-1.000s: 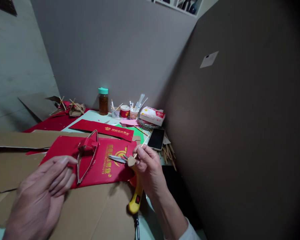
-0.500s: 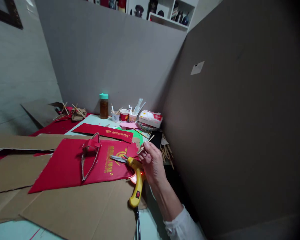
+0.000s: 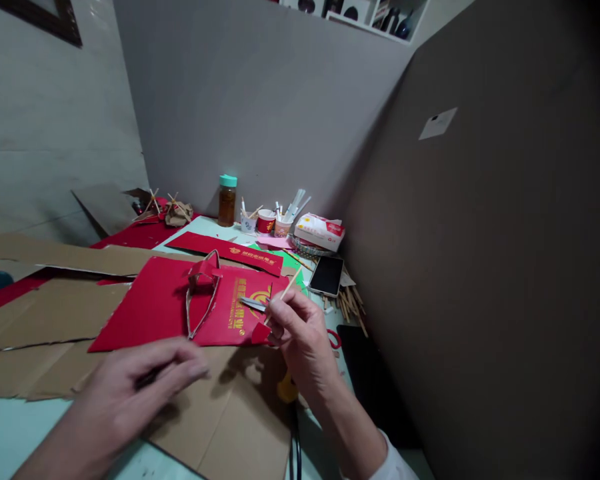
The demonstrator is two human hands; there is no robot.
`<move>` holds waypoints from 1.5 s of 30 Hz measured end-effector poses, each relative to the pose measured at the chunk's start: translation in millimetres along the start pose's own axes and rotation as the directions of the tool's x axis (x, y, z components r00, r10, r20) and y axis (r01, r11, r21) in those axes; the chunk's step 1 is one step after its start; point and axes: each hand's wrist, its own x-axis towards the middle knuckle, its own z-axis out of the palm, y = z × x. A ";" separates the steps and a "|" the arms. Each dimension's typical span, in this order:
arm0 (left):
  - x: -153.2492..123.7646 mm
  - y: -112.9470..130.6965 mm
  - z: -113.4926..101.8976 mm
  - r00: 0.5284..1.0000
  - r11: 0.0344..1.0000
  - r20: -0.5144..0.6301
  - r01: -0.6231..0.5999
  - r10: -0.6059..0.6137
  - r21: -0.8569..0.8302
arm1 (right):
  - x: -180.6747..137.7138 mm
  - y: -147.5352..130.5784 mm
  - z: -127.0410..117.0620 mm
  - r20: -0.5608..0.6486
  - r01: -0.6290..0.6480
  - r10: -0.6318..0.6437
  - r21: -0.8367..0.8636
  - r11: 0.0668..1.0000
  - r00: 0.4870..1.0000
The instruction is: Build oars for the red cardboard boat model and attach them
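Observation:
My right hand (image 3: 300,327) pinches a thin wooden stick (image 3: 291,283) that slants up and to the right. A small red scrap (image 3: 261,334) shows by the stick's lower end; I cannot tell whether the two are joined. Partly hidden behind this hand is a yellow glue gun (image 3: 287,388). Metal scissor blades (image 3: 253,304) lie on a red cardboard sheet (image 3: 145,300) with gold print. Over the brown cardboard (image 3: 220,413), my left hand (image 3: 145,383) is slightly blurred, fingers loosely curled, thumb apart, with nothing visible in it. A folded red cardboard frame (image 3: 203,297) stands on the red sheet.
At the back stand a jar with a teal lid (image 3: 227,203), paper cups (image 3: 266,221) with sticks and a tissue box (image 3: 320,231). A phone (image 3: 327,275) and a bundle of sticks (image 3: 351,305) lie at right, beside a grey partition (image 3: 480,267).
My left hand has come into view from the lower left. My right hand, still holding the stick, is lower and now covers much of the glue gun. The camera view has shifted left.

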 end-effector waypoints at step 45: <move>16.4 13.5 31.4 0.961 0.872 0.228 0.243 -0.156 -0.424 | -5.8 18.6 0.6 0.015 -0.101 0.108 -0.256 0.961 0.994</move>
